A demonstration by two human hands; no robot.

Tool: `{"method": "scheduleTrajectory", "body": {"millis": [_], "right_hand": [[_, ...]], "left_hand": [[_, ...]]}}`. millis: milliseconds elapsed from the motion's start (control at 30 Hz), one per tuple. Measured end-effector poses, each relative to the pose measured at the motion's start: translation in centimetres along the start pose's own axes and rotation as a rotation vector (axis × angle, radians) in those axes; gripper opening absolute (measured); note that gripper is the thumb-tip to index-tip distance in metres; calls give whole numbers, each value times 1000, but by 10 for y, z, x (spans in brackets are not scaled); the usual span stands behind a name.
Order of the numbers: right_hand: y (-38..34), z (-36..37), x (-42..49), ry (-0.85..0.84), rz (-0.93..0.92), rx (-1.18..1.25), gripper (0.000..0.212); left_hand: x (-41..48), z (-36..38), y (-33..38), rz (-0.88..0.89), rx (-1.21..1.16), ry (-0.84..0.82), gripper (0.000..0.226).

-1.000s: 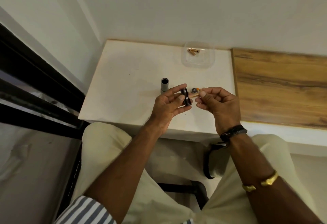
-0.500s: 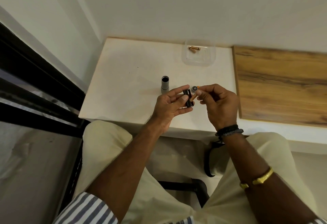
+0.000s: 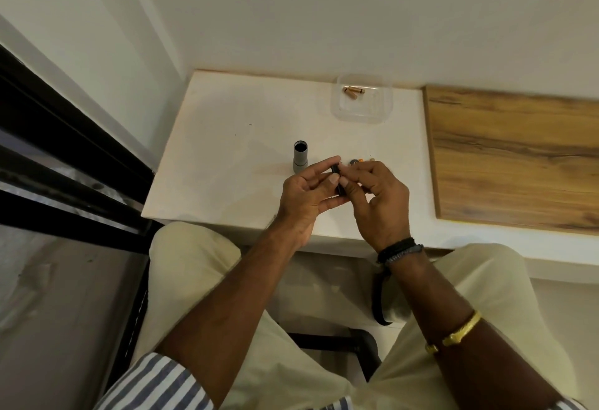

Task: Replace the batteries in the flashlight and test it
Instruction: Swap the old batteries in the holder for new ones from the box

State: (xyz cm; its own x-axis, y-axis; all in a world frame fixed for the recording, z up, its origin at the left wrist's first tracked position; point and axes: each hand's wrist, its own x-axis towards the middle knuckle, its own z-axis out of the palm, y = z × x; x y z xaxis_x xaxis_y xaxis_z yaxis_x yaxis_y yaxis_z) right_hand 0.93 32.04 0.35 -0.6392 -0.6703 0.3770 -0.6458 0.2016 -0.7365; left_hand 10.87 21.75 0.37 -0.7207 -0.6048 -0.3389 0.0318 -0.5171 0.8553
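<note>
Flashlight body, grey metal tube [image 3: 299,156], stands upright and open-ended on the white tabletop [image 3: 227,150], just left of the hands. Black battery holder [image 3: 337,179] held above the table edge: left hand [image 3: 308,195] pinches it, right hand [image 3: 379,199] closes on it from the other side, fingertips touching. Whether a cell is going in, cannot tell. Small round dark part [image 3: 354,162] lies just behind the hands. Two copper-coloured batteries [image 3: 353,91] rest in clear plastic tub [image 3: 385,105], well apart. Risk: a reversed cell means no light at test; holder slipping could drop to the lap.
</note>
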Motion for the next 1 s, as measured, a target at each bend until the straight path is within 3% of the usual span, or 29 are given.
{"method": "scheduleTrajectory", "body": {"millis": [133, 267, 533, 733, 933, 1000], "right_hand": [[-1, 1, -3, -83, -23, -32, 25], [5, -4, 0, -116, 91, 76, 27], [19, -3, 55, 55, 345, 213, 15], [48, 17, 163, 71, 380, 55, 11], [92, 53, 230, -115, 441, -256, 5], [102, 64, 237, -159, 462, -325, 13]], "left_hand": [[3, -3, 5, -19, 2, 10, 35], [5, -1, 6, -64, 17, 46, 32], [23, -1, 5, -71, -19, 69, 31], [34, -4, 2, -108, -99, 91, 27], [38, -3, -4, -160, -207, 64, 30], [39, -3, -5, -168, -218, 60, 30]]}}
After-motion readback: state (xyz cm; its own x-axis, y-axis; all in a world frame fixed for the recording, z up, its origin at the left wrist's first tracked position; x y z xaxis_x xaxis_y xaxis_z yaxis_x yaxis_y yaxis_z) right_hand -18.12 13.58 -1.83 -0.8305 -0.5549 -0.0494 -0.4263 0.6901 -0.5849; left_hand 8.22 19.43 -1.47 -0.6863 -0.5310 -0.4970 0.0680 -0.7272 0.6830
